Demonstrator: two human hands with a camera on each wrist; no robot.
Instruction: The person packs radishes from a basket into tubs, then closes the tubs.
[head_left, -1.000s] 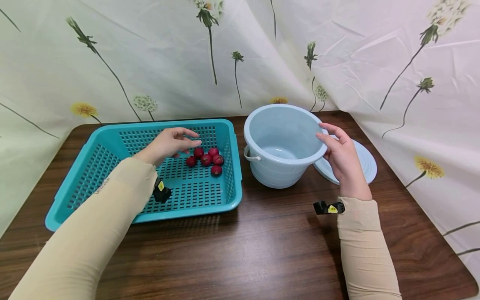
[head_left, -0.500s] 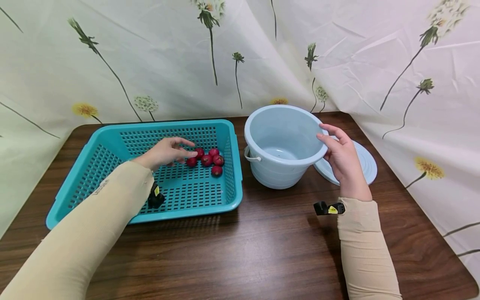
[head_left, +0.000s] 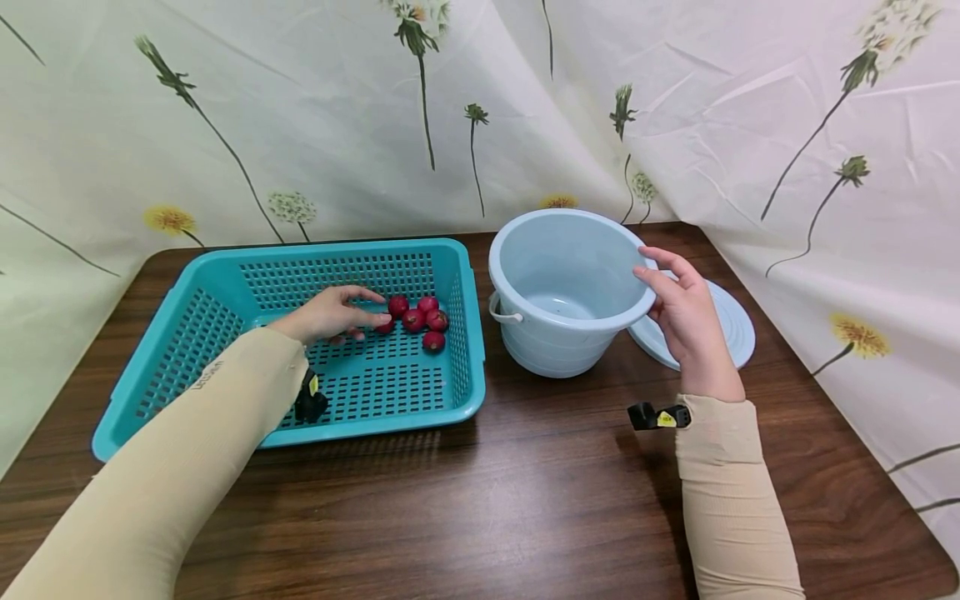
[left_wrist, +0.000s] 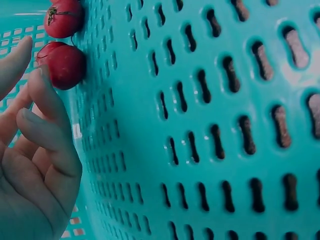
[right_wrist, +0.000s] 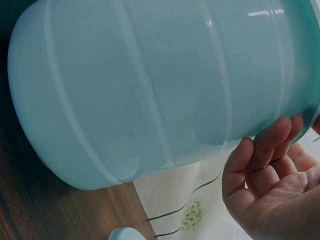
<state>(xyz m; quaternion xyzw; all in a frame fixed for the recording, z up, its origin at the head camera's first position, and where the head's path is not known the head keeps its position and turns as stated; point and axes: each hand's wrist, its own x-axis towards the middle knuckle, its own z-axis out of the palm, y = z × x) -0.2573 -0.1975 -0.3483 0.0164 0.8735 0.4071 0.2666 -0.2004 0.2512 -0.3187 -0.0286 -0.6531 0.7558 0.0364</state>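
At a wood-grain table, a person's left hand hangs inside a teal basket, thumb and fingers parted as if to fit round one piece, grasping none of the round red produce clustered toward the end nearest a pale-blue bucket. The right hand pinches the bucket's rim, apparently for steadiness, while a matching lid lies alongside, seemingly set aside to leave the mouth uncovered.
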